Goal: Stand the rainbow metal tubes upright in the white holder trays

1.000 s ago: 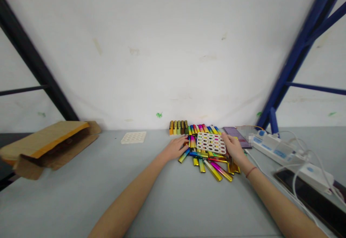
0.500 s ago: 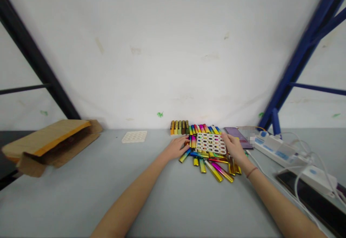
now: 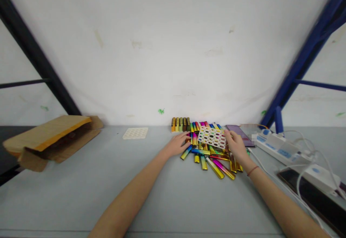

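Note:
A pile of shiny rainbow-coloured sticks lies on the grey table near the back wall. On top of the pile sits a white perforated tray, and my right hand grips its right edge, tilting it slightly up. My left hand rests at the left side of the pile, fingers curled over the sticks there; what it holds, if anything, I cannot make out. A short row of upright sticks in orange, green and brown stands behind the pile.
A second white perforated tray lies to the left. An open cardboard box lies on its side at far left. White power strips with cables and a dark phone occupy the right. A purple flat item lies behind my right hand.
My right hand has lifted the tray's right edge a little off the pile. My left hand has shifted slightly toward the sticks at the pile's left.

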`<state>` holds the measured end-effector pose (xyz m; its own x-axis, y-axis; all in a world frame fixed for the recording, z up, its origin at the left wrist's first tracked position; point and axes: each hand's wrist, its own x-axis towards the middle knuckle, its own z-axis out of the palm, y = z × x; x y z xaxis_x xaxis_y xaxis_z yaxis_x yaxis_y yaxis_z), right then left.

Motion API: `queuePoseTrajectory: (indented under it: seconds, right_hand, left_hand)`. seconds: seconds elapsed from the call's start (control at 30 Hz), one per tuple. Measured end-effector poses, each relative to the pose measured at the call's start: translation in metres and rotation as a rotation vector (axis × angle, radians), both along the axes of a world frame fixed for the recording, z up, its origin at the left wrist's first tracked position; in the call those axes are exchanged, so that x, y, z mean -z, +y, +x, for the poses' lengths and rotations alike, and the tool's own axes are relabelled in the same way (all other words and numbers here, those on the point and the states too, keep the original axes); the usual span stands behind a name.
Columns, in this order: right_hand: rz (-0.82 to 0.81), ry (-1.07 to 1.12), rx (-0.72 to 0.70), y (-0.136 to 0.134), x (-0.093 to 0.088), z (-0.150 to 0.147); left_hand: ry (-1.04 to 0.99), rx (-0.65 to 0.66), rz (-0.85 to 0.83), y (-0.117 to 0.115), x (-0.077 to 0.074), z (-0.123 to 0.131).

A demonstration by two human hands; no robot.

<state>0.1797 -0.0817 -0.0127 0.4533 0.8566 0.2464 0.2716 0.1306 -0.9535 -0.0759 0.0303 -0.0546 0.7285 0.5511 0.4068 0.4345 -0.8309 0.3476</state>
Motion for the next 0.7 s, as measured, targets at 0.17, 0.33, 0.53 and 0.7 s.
queuePoseTrajectory:
  seconds: [0.17, 0.33, 0.53, 0.7]
  right_hand:
    - [0.065, 0.01, 0.033, 0.005, 0.006, 0.01]
    - [0.207, -0.325, -0.068, 0.0, 0.007, 0.009]
    - [0.473, -0.91, -0.23, -0.008, 0.005, -0.004]
    - [0.581, -1.048, -0.259, -0.011, 0.0, -0.014]
  left_hand:
    - [-0.057, 0.033, -0.002, -0.002, 0.0, -0.001]
    - [-0.206, 0.014, -0.074, -0.007, -0.014, -0.001]
    - [-0.51, -0.09, -0.894, -0.023, -0.052, 0.012]
    - [-0.64, -0.065, -1.047, -0.037, -0.073, -0.012]
